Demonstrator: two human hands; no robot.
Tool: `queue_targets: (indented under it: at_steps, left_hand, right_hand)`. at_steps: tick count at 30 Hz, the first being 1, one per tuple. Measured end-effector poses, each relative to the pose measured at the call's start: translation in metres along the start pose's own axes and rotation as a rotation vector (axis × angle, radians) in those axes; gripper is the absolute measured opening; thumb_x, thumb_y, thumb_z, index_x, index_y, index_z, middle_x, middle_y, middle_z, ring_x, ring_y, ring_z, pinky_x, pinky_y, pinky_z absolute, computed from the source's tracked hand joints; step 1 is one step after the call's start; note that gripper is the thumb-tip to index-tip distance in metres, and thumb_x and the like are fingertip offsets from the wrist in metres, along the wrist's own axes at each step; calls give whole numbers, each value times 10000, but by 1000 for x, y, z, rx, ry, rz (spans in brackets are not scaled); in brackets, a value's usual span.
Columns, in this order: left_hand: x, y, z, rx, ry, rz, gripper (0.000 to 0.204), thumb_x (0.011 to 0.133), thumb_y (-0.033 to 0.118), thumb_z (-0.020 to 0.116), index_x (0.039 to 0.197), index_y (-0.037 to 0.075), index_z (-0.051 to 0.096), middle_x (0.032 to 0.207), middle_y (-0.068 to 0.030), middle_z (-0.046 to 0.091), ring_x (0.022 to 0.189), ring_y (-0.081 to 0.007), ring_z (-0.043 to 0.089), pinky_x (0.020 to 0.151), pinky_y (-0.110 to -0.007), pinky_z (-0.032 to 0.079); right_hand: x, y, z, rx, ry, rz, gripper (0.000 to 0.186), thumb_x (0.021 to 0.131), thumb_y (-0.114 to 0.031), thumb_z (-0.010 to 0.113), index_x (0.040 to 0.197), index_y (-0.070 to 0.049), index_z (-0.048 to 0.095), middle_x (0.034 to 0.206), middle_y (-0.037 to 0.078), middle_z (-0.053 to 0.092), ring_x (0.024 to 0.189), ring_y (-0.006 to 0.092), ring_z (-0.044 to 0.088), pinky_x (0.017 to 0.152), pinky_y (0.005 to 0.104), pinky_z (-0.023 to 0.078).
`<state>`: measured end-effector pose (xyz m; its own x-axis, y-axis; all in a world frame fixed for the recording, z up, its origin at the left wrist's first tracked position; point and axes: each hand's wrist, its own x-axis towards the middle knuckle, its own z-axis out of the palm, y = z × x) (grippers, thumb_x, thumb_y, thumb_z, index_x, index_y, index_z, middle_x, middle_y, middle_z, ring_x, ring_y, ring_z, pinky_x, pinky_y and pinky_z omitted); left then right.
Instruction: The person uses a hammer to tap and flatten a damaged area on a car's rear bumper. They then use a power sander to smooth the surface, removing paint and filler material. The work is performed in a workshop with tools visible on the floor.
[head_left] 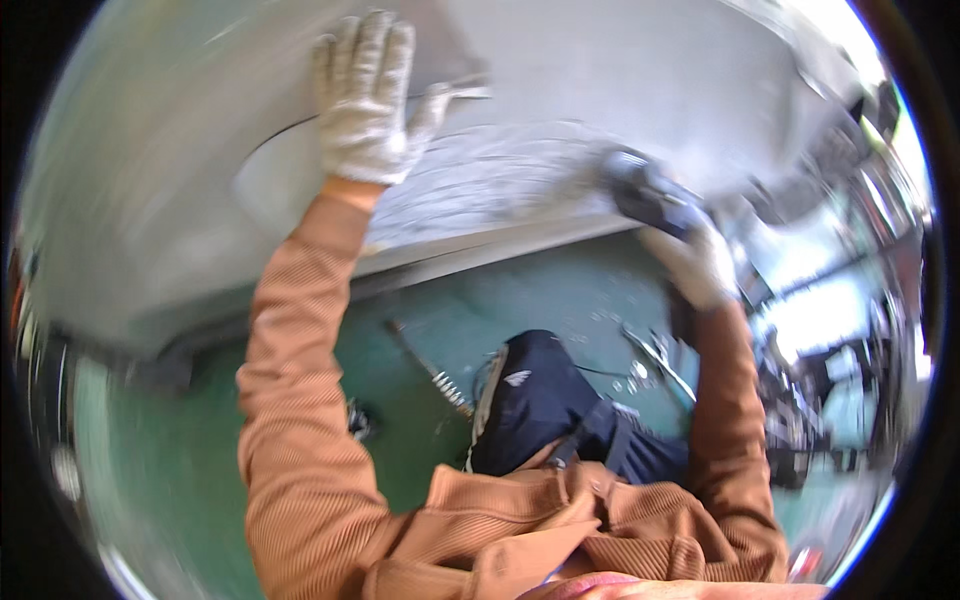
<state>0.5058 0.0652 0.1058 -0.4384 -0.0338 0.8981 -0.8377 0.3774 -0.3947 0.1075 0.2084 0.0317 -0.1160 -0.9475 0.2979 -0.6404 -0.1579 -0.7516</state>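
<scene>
A grey car body panel (pixel 600 60) spans the upper part of the head view. My left hand (pixel 368 105), in a white knit glove, lies flat on it with the thumb held out. Beside that thumb is a torn, light-coloured edge or strip (pixel 468 88). My gloved right hand (pixel 700 265) is wrapped round a dark handheld power tool (pixel 648 188). The tool's head meets the panel at the right end of a scuffed, curve-marked patch (pixel 470 180). Motion blurs the tool, so I cannot tell its exact kind.
Below the panel's lower edge (pixel 500 245) lies a green floor (pixel 200 470). On it are a metal rod with a coil (pixel 450 388), a long-handled metal hand tool (pixel 660 362) and small light scraps (pixel 638 375). Dark, blurred equipment (pixel 820 400) stands at the right.
</scene>
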Motion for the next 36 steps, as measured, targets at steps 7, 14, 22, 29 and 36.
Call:
queue_targets:
  at_steps: [7,14,22,29,36]
  left_hand:
    - [-78,-70,-53,483,-26,-669,1103,992,729,524,1628,-136,268,1706,-370,237,1596,-548,189,1337,-603,140]
    - [-135,76,-24,533,-364,-715,1069,1016,666,503,1652,-134,192,1703,-377,209,1618,-524,145,1347,-581,78]
    - [-74,116,42,489,-207,-735,1120,1004,670,528,1618,-198,175,1705,-433,118,1622,-561,59,1343,-601,12]
    - [-123,123,11,451,-371,-696,1081,1021,652,517,1663,-138,154,1741,-384,98,1636,-531,66,1350,-568,33]
    - [-89,34,-17,473,-62,-1168,1035,1037,654,493,1668,-110,195,1746,-352,156,1647,-449,137,1355,-502,107]
  right_hand:
    - [-54,155,-58,436,141,315,445,923,-286,766,1286,-43,685,985,26,674,843,154,611,771,313,499]
    - [-91,313,-74,716,265,516,355,945,-325,791,1140,-48,687,809,38,651,639,169,614,608,323,510]
    - [-85,316,-79,818,131,552,363,943,-330,775,1119,-34,659,844,55,661,658,188,642,639,346,544]
    - [-98,364,-89,807,181,557,348,963,-353,781,1105,-60,657,804,48,655,632,179,644,584,334,537]
    - [-106,372,-87,798,161,626,460,948,-358,804,1241,-43,640,869,76,687,678,204,665,626,341,545]
